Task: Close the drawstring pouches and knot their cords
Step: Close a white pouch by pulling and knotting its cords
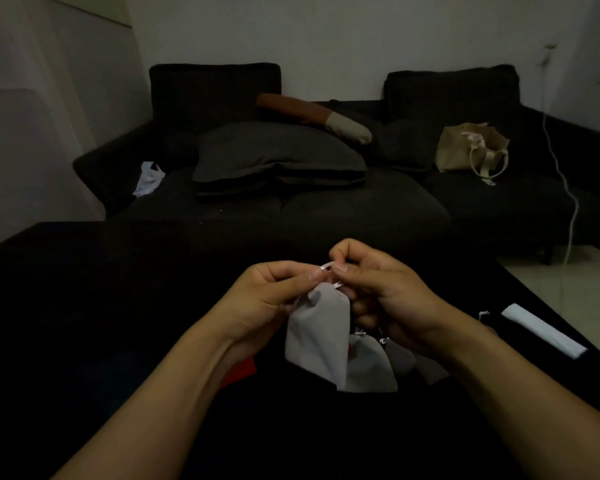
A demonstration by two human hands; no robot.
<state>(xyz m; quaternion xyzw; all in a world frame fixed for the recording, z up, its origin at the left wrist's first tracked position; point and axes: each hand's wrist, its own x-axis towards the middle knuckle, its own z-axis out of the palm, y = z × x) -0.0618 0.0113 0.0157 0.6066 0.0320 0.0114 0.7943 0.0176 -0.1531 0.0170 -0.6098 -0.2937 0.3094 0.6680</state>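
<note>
The grey drawstring pouch (pixel 317 332) hangs upright between the 2 hands, its gathered mouth at the top and its long axis running down toward the person, so the body of the bag dangles below the fingers while the pale cord (pixel 327 266) stands up out of the mouth. That is the relation the knot depends on: the cord loop sits above the neck, in the narrow gap between the 2 sets of fingertips, and both hands are equally close to it. The left hand (pixel 272 296) has its fingers curled round the neck of the pouch with thumb and forefinger nipping the cord at its left end. The right hand (pixel 378 292) faces it just beside the neck, thumb and forefinger pinching the right end of the same loop, the other fingers folded in. The mouth looks drawn shut already, so the step in hand is probably the tying; whether a knot has begun cannot be told in this dim light. Under the wrists, on the dark table (pixel 118 306), lie more grey pouches (pixel 374 367), some with small cord ends showing, and a scrap of red (pixel 245 370) pokes out beside the left forearm. A white folded strip (pixel 542 329) lies well apart to the right.
</note>
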